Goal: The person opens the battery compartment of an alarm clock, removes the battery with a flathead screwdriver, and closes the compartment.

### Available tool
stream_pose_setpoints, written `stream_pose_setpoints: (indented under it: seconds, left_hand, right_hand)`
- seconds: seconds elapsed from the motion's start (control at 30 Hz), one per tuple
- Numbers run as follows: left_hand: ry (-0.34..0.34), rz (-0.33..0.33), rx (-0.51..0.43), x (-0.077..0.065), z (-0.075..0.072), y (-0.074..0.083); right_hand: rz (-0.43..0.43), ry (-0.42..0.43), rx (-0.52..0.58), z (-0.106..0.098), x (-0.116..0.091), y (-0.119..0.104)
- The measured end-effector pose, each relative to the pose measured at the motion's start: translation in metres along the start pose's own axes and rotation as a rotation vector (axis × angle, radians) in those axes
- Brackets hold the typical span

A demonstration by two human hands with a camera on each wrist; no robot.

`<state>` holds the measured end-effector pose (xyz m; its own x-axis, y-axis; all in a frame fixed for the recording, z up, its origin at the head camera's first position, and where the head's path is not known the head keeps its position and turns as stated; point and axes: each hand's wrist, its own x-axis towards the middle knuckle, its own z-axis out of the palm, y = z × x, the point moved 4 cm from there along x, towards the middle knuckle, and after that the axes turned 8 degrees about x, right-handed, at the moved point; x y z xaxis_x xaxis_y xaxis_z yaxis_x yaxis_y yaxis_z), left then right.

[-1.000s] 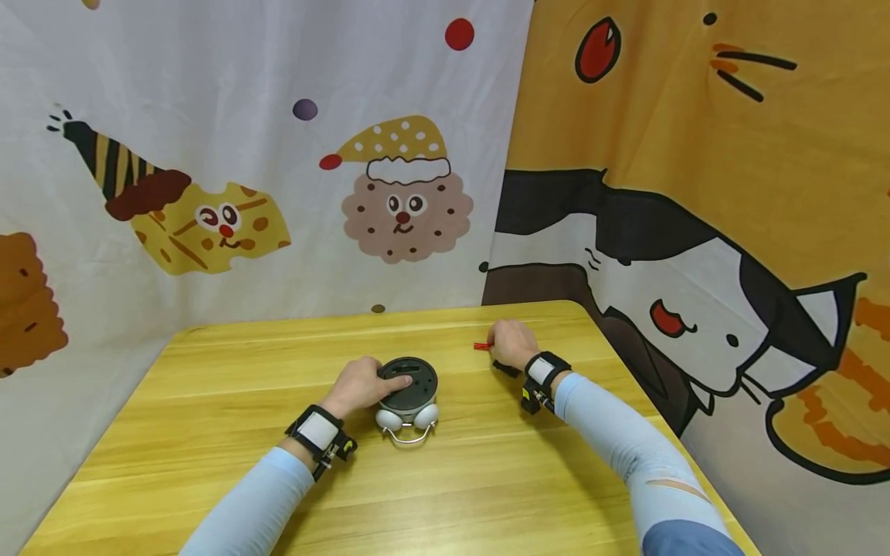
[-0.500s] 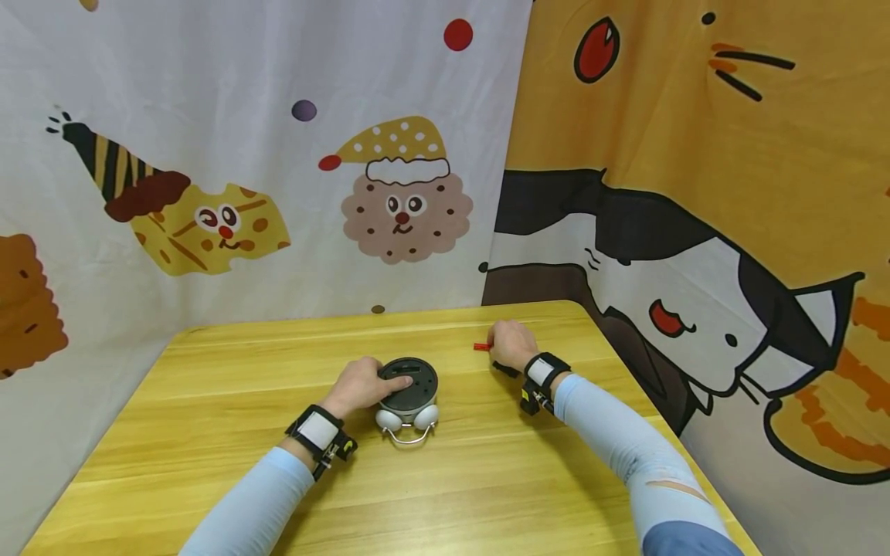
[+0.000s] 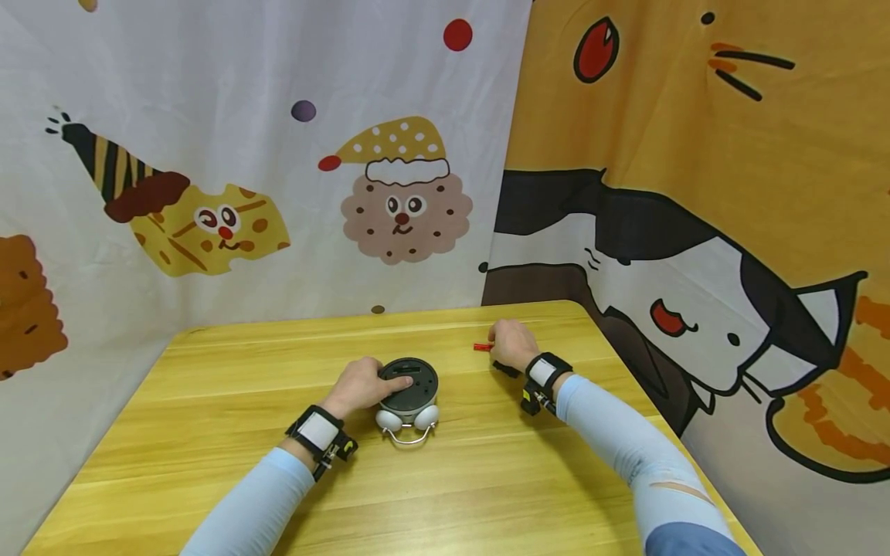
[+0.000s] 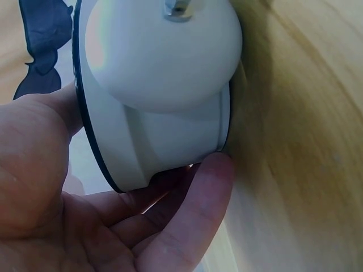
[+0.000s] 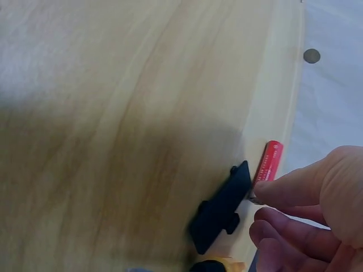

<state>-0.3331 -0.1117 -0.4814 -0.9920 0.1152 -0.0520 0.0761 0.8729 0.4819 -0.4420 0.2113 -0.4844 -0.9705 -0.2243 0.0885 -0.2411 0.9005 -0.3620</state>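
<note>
A round alarm clock (image 3: 410, 386) with white bells and a wire handle lies face down on the wooden table, its black back upward with a slot in it. My left hand (image 3: 358, 386) grips its left side, thumb across the back. In the left wrist view, fingers curl around the clock's pale casing (image 4: 164, 141). Farther right, my right hand (image 3: 513, 344) pinches one end of a red battery (image 5: 268, 162) low at the table. Beside the fingertips is a small black tabbed battery cover (image 5: 221, 209). The far fingers of both hands are partly hidden.
The wooden table (image 3: 278, 347) ends at a far edge against a printed curtain (image 3: 236, 293). At the bottom of the right wrist view, an orange-and-black object (image 5: 224, 265) is cut off by the frame.
</note>
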Motion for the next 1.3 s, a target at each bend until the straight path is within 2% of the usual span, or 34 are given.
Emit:
stream_pose_setpoints:
  seconds: [0.13,0.37,0.57,0.9,1.3]
  left_hand:
    - [-0.002,0.004,-0.003,-0.001,0.000,0.000]
    - [-0.006,0.000,-0.006,0.000,0.000,0.000]
    - [0.001,0.011,-0.006,-0.001,0.000,0.001]
    - [0.002,0.007,0.002,-0.002,0.000,0.001]
    - [0.009,0.008,0.004,-0.004,-0.001,0.002]
  right_hand:
    - [0.009,0.004,0.010,-0.005,-0.002,-0.001]
    - [0.048,-0.035,0.061,-0.019,-0.009,0.000]
    - [0.038,-0.052,0.046,-0.028,-0.018,0.002]
    - [0.052,-0.118,0.032,-0.029,-0.024,0.001]
    - [0.126,-0.168,0.000,-0.024,-0.027,0.001]
